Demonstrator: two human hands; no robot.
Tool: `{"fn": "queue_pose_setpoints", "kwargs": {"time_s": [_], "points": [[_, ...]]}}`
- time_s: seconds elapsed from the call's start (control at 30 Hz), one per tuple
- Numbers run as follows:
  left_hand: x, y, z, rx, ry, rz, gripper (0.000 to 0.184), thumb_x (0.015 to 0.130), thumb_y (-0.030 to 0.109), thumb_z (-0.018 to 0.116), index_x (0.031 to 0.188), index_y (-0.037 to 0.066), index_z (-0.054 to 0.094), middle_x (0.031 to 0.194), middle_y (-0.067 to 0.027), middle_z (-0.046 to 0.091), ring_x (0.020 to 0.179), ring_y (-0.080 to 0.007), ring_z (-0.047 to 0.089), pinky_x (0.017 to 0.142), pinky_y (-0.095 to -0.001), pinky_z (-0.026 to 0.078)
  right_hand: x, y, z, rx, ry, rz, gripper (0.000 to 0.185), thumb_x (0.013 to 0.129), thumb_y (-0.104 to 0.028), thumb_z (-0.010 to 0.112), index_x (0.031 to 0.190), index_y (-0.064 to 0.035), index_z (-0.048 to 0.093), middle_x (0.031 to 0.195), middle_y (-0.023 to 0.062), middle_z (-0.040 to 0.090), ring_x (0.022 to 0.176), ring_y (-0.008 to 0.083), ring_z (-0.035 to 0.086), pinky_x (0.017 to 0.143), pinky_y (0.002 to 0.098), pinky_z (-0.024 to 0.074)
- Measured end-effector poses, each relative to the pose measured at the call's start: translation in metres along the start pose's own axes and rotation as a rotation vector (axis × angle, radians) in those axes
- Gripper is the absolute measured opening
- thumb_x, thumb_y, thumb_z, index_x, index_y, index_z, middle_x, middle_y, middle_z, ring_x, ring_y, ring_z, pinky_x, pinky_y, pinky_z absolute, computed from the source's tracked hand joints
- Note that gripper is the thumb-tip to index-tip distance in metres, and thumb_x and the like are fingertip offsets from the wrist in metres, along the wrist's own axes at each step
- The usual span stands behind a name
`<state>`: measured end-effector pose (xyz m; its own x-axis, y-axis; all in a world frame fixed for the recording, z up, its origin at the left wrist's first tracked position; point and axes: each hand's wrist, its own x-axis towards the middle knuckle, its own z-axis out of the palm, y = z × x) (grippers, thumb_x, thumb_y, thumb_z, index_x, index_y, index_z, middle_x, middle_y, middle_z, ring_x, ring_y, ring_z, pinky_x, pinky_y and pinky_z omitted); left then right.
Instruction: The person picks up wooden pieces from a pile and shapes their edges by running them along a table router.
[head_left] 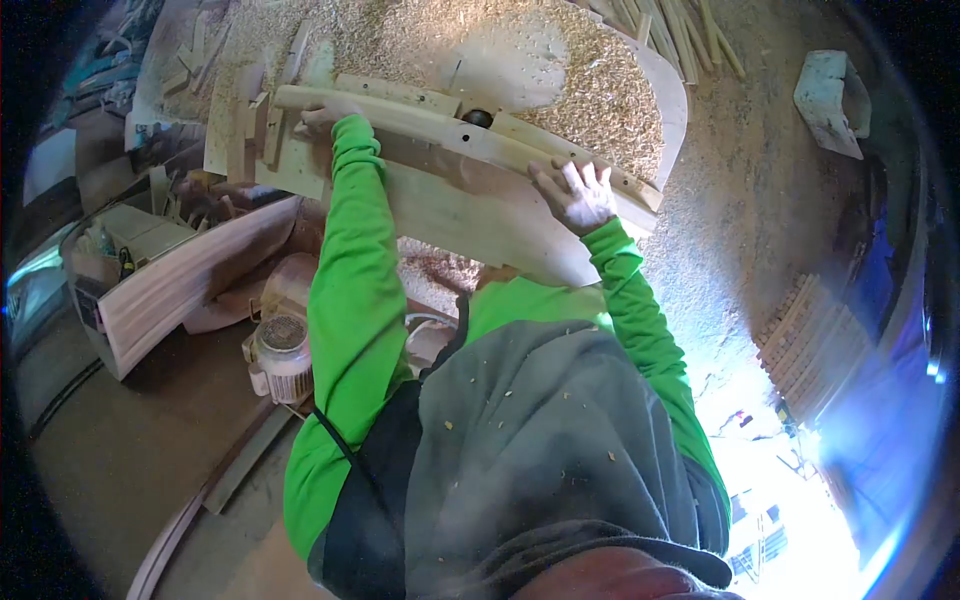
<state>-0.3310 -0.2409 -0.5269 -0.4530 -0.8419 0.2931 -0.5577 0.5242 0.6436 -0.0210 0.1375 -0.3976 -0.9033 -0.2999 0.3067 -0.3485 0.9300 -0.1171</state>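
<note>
A long curved wooden piece with a dark hole lies across the work table. My left hand is at its left end, the fingers bent around or against it and partly hidden. Near its right part, my right hand rests on the wood with fingers spread. Behind the piece runs a wooden fence, and a dark round cutter or knob shows in the gap between its two parts.
Wood shavings cover the back of the table. Wood scraps lie at the left. A motor and a curved panel stand lower left. A white container and stacked slatted wood are at right.
</note>
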Motion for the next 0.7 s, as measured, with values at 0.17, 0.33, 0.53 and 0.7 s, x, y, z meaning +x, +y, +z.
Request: {"fn": "queue_pose_setpoints", "kwargs": {"time_s": [0.17,0.33,0.53,0.7], "points": [[-0.027,0.043,-0.032,-0.474,-0.084,-0.128,0.032,0.089,0.011,0.055,0.112,-0.008,0.045,0.116,-0.0321,0.046,0.111,-0.0409,0.047,0.095,-0.0526,0.040,-0.001,0.000,-0.001,0.003,-0.028,0.009,0.047,0.081,-0.025,0.062,0.127,-0.0279,0.059,0.115,0.0059,0.053,0.096,0.0262,0.051,0.083,0.0488,0.0436],[-0.013,0.005,0.054,-0.194,0.109,-0.031,0.057,0.075,0.031,0.071,0.110,-0.010,0.050,0.110,-0.0320,0.054,0.103,-0.0439,0.054,0.093,-0.0526,0.042,0.018,-0.009,-0.025,0.170,-0.045,0.278,0.060,0.079,-0.048,0.070,0.126,-0.0122,0.058,0.118,0.0118,0.048,0.104,0.0315,0.048,0.089,0.0509,0.0395],[0.000,-0.004,-0.010,-0.223,-0.089,0.061,0.074,0.061,0.048,0.081,0.100,-0.011,0.057,0.099,-0.0286,0.062,0.091,-0.0466,0.058,0.090,-0.0535,0.044,-0.015,-0.019,-0.015,0.095,-0.091,0.406,0.069,0.080,-0.052,0.067,0.129,-0.0046,0.051,0.128,0.0172,0.047,0.118,0.0366,0.047,0.100,0.0507,0.0381],[0.001,0.017,-0.019,-0.062,-0.122,0.113,0.088,0.059,0.049,0.085,0.115,-0.012,0.054,0.115,-0.0287,0.060,0.104,-0.0465,0.058,0.097,-0.0527,0.043,-0.027,-0.020,-0.019,-0.015,-0.027,0.279,0.055,0.074,-0.033,0.076,0.116,-0.0038,0.054,0.109,0.0134,0.056,0.105,0.0309,0.052,0.092,0.0451,0.0412]]}}
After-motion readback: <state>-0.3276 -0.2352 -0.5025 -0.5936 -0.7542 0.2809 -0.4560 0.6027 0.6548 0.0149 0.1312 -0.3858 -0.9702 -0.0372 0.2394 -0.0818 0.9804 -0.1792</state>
